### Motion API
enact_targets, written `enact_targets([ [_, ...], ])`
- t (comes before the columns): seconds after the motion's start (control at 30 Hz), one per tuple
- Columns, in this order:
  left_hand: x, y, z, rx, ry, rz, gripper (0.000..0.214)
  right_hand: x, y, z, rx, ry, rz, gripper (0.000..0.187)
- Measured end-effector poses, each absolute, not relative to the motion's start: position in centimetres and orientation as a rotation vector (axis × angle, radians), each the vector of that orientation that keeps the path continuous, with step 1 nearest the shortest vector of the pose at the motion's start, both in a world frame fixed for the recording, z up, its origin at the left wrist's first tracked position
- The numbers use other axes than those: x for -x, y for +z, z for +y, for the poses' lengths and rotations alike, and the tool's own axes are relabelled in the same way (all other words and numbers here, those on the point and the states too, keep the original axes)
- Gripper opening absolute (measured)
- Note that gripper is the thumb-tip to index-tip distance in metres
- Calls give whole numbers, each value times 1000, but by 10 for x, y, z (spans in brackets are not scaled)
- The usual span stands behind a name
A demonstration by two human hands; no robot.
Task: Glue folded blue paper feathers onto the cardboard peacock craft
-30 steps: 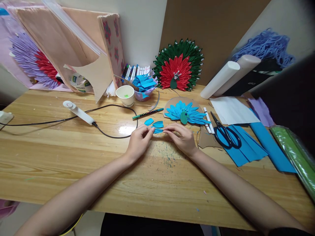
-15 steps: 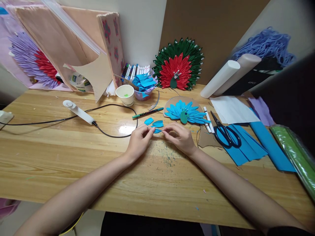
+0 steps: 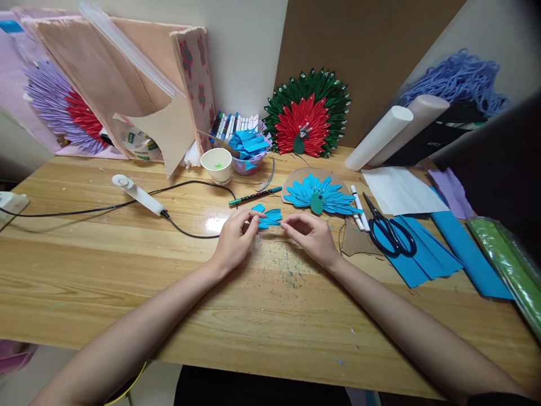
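Observation:
Blue crepe-paper petals (image 3: 270, 216) lie close together on the wooden table between my hands, partly overlapping in view. My left hand (image 3: 235, 239) has its thumb and forefinger pinched at the left end of the nearest petal; the exact contact is hard to see. Thumb and fingertips of my right hand (image 3: 311, 237) pinch that petal's narrow right tip. Just beyond stands out a blue paper peacock (image 3: 302, 192) with a green body, laid on a round cardboard piece (image 3: 291, 179). A green pen (image 3: 256, 195) rests behind the petals.
Black-handled scissors (image 3: 391, 237) sit on blue paper strips (image 3: 426, 254) at right. To the left are a white glue gun-like device (image 3: 139, 194) with a black cord and a paper cup (image 3: 216, 166). A bowl of blue scraps (image 3: 249, 148) and a red-green peacock (image 3: 304, 118) stand behind.
My hands have drawn slightly apart, the left one shifting a little left. The petal between them now sits closer against the other petals in view. The camera view has moved slightly.

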State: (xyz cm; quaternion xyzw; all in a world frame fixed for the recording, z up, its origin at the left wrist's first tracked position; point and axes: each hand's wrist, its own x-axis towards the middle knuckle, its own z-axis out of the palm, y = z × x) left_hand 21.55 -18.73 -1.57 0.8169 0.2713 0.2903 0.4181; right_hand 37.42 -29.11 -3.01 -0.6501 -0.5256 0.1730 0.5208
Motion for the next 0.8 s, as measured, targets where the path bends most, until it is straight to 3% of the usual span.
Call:
enact_targets([
  [0.13, -211, -9, -174, -2208, 788, 445, 23, -374, -31, -288, 1509, 703, -1026, 16],
  [0.3, -210, -13, -167, -2292, 754, 225, 14, -375, -31, -288, 1480, 820, -1003, 18],
  [0.5, -213, -10, -174, -2019, 696, 478, 12, -376, -30, -288, 1472, 816, -1014, 18],
  [0.8, -216, -11, -168, -1431, 529, 793, 28, -382, -36, -286, 1479, 699, -923, 22],
])
